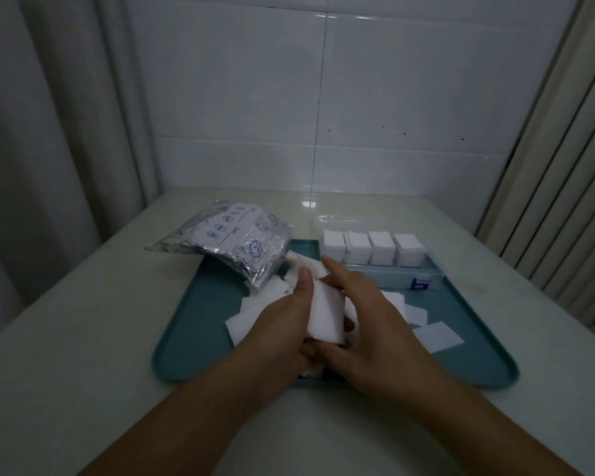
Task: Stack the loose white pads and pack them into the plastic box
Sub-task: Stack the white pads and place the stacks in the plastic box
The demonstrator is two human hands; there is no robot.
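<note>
both hands — left hand (282,324), right hand (368,324) — curled around a pad stack (325,316) over the teal tray (193,338).

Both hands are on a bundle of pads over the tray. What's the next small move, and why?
Probably square up the bundle of pads between the left hand and right hand, then carry it to the plastic box. The box already holds four neat stacks along its far side, with its near strip free, while loose pads lie scattered on the teal tray.
</note>
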